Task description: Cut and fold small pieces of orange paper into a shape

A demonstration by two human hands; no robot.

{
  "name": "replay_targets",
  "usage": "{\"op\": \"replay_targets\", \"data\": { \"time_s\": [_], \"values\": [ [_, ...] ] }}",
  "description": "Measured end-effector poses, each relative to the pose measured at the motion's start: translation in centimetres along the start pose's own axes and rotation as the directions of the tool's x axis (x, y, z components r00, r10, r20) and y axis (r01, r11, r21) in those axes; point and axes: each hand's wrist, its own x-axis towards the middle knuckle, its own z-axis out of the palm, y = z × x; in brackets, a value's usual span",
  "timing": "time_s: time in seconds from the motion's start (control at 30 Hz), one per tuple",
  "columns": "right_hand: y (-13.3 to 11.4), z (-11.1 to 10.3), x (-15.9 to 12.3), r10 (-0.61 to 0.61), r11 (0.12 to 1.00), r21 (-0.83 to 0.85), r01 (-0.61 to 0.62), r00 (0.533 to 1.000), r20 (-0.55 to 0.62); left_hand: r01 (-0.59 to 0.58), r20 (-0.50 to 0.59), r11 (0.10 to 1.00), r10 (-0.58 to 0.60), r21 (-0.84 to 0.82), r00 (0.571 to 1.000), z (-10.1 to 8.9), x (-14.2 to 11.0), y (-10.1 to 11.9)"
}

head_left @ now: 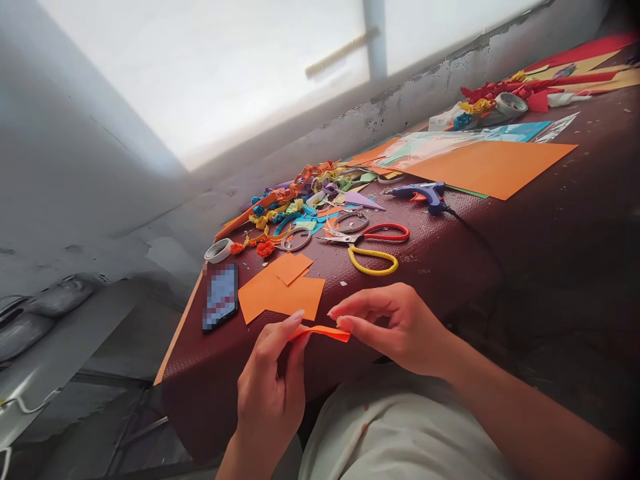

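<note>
Between the thumb and fingers of my left hand [275,373] is a narrow folded strip of orange paper [325,331], held just off the table's front edge. My right hand [395,327] hovers at the strip's right end. Its thumb and index fingertips are slightly apart, the thumb close above the paper; whether it touches cannot be made out. Just beyond the strip, cut pieces of orange paper [285,293] lie overlapping on the table. Scissors [363,239] with one red and one yellow handle rest open behind them.
The table has a dark red cover [440,267]. A phone [221,297] and a tape roll [219,250] lie left. Colourful paper chains [300,190] are heaped behind. A blue glue gun [425,195] with a cable and orange sheets [500,163] lie right.
</note>
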Motion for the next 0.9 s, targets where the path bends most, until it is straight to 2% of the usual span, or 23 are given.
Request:
{"op": "replay_targets", "data": {
  "time_s": [0.1, 0.37, 0.73, 0.9],
  "values": [
    [-0.01, 0.25, -0.26, -0.207, 0.967, -0.161, 0.197, 0.977, -0.052, -0.004, 0.030, 1.000, 0.005, -0.007, 1.000, -0.19, 0.20, -0.09],
    [0.32, 0.34, -0.23, -0.387, 0.901, -0.239, 0.361, 0.919, -0.070, -0.028, 0.044, 1.000, 0.028, 0.001, 0.999, -0.27, 0.13, 0.01],
    [0.77, 0.03, -0.33, -0.440, 0.877, -0.252, 0.409, 0.894, -0.081, 0.016, 0.034, 0.999, -0.017, 0.031, 0.999, -0.09, -0.11, 0.39],
    [0.42, -0.05, -0.45, -0.382, 0.900, -0.256, 0.352, 0.921, -0.078, 0.028, 0.025, 0.999, -0.028, 0.021, 0.999, -0.07, -0.13, 0.43]
  ]
}}
